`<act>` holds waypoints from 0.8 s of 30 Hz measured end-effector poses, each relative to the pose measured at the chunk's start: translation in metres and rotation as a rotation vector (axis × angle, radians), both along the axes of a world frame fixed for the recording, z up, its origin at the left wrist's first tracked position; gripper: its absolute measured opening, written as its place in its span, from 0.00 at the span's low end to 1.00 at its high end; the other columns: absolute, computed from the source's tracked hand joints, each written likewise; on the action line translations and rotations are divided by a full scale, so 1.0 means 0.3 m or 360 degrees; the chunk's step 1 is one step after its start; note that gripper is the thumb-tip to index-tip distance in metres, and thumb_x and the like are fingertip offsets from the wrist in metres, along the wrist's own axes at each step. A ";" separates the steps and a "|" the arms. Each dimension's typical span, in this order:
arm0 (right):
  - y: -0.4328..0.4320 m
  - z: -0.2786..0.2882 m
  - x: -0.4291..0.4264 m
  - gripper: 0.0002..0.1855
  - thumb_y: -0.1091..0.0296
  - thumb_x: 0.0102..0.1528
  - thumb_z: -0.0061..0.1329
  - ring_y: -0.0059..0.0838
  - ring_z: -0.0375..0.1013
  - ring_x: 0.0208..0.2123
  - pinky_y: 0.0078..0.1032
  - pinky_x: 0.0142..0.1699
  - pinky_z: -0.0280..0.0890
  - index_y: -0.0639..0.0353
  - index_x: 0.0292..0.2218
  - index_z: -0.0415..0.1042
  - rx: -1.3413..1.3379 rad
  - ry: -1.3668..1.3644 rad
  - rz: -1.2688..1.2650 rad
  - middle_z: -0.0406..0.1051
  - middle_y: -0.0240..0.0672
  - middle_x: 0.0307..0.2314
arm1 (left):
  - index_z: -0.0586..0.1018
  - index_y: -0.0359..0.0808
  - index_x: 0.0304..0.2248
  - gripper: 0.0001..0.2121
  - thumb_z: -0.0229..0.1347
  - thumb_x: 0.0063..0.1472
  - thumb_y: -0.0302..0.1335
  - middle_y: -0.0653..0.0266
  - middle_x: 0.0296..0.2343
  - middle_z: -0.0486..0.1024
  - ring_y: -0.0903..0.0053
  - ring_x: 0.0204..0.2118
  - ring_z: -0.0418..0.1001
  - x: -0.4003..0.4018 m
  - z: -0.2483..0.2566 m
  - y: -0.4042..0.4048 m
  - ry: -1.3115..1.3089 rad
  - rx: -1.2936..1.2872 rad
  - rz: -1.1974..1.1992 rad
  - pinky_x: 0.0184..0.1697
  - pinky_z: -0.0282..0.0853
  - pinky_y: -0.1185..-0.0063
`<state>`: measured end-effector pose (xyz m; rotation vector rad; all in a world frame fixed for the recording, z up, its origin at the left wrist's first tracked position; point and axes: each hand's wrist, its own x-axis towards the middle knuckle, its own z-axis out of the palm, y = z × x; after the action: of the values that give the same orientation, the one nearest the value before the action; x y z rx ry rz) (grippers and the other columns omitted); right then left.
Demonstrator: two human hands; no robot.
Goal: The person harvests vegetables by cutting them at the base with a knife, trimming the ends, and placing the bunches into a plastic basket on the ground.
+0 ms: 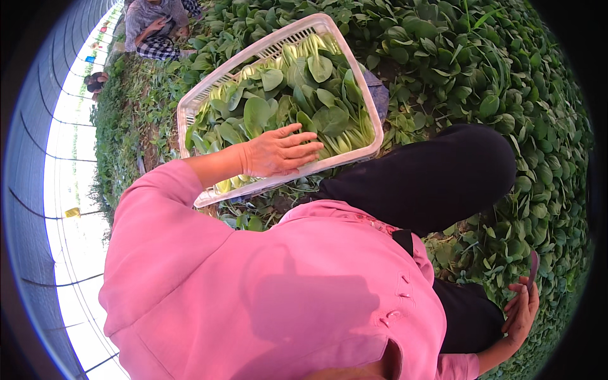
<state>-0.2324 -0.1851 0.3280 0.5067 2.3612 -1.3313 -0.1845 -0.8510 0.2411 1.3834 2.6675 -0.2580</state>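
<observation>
A white plastic crate (pixel 327 164) stands before me, packed with bunches of leafy green bok choy (pixel 289 97). Their pale stems lie along the crate's far and near sides, with the leaves towards the middle. My left hand (pixel 285 151) lies palm down over the bok choy at the near side of the crate, its fingers spread and holding nothing. Out to the right, low beside my leg, my right hand (pixel 522 306) grips a small knife (pixel 533 270) with its blade pointing up. The fingers partly cover its handle.
Dense growing bok choy (pixel 536 118) covers the ground to the right and beyond the crate. A person (pixel 156 28) in checked trousers crouches at the far left; another person (pixel 95 83) is farther off. Greenhouse sheeting (pixel 31 190) with curved ribs runs along the left.
</observation>
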 end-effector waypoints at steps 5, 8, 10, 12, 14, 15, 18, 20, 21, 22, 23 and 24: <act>-0.062 -0.004 -0.035 0.17 0.61 0.60 0.43 0.13 0.61 0.14 0.11 0.17 0.52 0.64 0.46 0.66 -0.0084 -0.0047 0.0063 0.73 0.35 0.28 | 0.63 0.39 0.56 0.30 0.41 0.61 0.49 0.60 0.57 0.58 0.64 0.59 0.54 -0.017 -0.253 -0.145 0.0025 0.0086 0.0456 0.59 0.44 0.61; -0.025 -0.026 -0.017 0.18 0.60 0.60 0.44 0.13 0.62 0.14 0.11 0.17 0.53 0.64 0.46 0.66 -0.0063 -0.0136 0.0060 0.73 0.34 0.27 | 0.65 0.39 0.55 0.30 0.44 0.59 0.49 0.57 0.55 0.59 0.62 0.60 0.51 -0.046 -0.377 -0.125 0.0009 0.0159 0.0596 0.61 0.41 0.61; -0.038 0.004 0.004 0.17 0.61 0.61 0.43 0.13 0.61 0.13 0.11 0.16 0.53 0.64 0.46 0.66 -0.0024 -0.0079 -0.0026 0.73 0.34 0.28 | 0.66 0.39 0.55 0.30 0.45 0.58 0.49 0.57 0.55 0.60 0.62 0.61 0.50 -0.033 -0.449 -0.126 0.0032 0.0213 0.0626 0.62 0.39 0.60; -0.044 0.000 0.022 0.16 0.62 0.61 0.42 0.12 0.61 0.13 0.11 0.16 0.53 0.63 0.46 0.66 -0.0007 -0.0018 -0.0089 0.74 0.35 0.29 | 0.67 0.39 0.54 0.29 0.45 0.58 0.49 0.59 0.54 0.61 0.63 0.60 0.51 -0.015 -0.451 -0.136 0.0079 0.0221 0.0626 0.62 0.38 0.61; -0.027 0.003 0.040 0.16 0.62 0.61 0.42 0.12 0.61 0.13 0.10 0.17 0.54 0.63 0.46 0.65 -0.0051 -0.0015 -0.0093 0.74 0.34 0.28 | 0.67 0.39 0.54 0.29 0.45 0.59 0.48 0.58 0.53 0.61 0.63 0.60 0.51 -0.033 -0.392 -0.134 -0.0001 0.0185 0.0582 0.62 0.38 0.61; -0.018 0.009 0.044 0.16 0.62 0.62 0.42 0.12 0.61 0.13 0.10 0.17 0.54 0.63 0.46 0.65 -0.0074 -0.0017 -0.0084 0.74 0.34 0.28 | 0.67 0.39 0.54 0.29 0.44 0.59 0.48 0.58 0.53 0.62 0.63 0.60 0.51 -0.035 -0.349 -0.127 -0.0044 0.0165 0.0572 0.62 0.39 0.61; -0.010 0.041 0.059 0.16 0.62 0.62 0.41 0.12 0.62 0.14 0.10 0.18 0.55 0.63 0.46 0.65 -0.0110 -0.0026 -0.0036 0.74 0.35 0.28 | 0.72 0.37 0.49 0.23 0.48 0.59 0.42 0.58 0.49 0.66 0.61 0.57 0.57 -0.046 -0.195 -0.054 0.0131 0.0266 0.0440 0.63 0.41 0.58; -0.006 0.040 0.076 0.16 0.62 0.62 0.41 0.12 0.61 0.14 0.10 0.18 0.55 0.63 0.46 0.66 -0.0076 0.0002 -0.0075 0.74 0.35 0.28 | 0.76 0.39 0.41 0.16 0.52 0.53 0.35 0.63 0.42 0.70 0.64 0.55 0.62 -0.043 -0.131 -0.005 0.0318 0.0409 0.0299 0.63 0.44 0.58; -0.011 0.042 0.077 0.16 0.62 0.62 0.41 0.12 0.61 0.14 0.10 0.18 0.55 0.63 0.46 0.66 -0.0053 -0.0006 -0.0077 0.74 0.35 0.28 | 0.76 0.39 0.41 0.16 0.53 0.52 0.34 0.64 0.41 0.71 0.64 0.54 0.62 -0.055 -0.116 0.017 0.0322 0.0413 0.0253 0.63 0.44 0.58; -0.018 0.045 0.076 0.16 0.62 0.62 0.41 0.12 0.61 0.14 0.10 0.18 0.55 0.63 0.46 0.66 -0.0028 -0.0012 -0.0082 0.73 0.35 0.28 | 0.77 0.39 0.40 0.16 0.54 0.51 0.34 0.65 0.40 0.71 0.64 0.54 0.62 -0.074 -0.110 0.039 0.0327 0.0421 0.0205 0.63 0.45 0.58; -0.023 0.045 0.076 0.16 0.62 0.62 0.41 0.12 0.61 0.14 0.10 0.18 0.55 0.63 0.46 0.66 0.0000 -0.0018 -0.0088 0.73 0.35 0.28 | 0.77 0.39 0.39 0.16 0.54 0.49 0.33 0.66 0.39 0.71 0.64 0.54 0.63 -0.096 -0.114 0.059 0.0331 0.0431 0.0155 0.63 0.46 0.58; -0.027 0.037 0.072 0.16 0.62 0.62 0.42 0.12 0.61 0.14 0.11 0.18 0.55 0.62 0.46 0.66 -0.0011 -0.0013 -0.0082 0.73 0.35 0.28 | 0.76 0.39 0.40 0.16 0.54 0.52 0.35 0.64 0.41 0.70 0.63 0.55 0.61 -0.123 -0.129 0.066 0.0358 0.0364 0.0147 0.63 0.44 0.58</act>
<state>-0.2107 -0.1934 0.3392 0.5732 2.3511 -1.3568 -0.2214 -0.8311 0.2024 1.3580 3.0190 -0.1062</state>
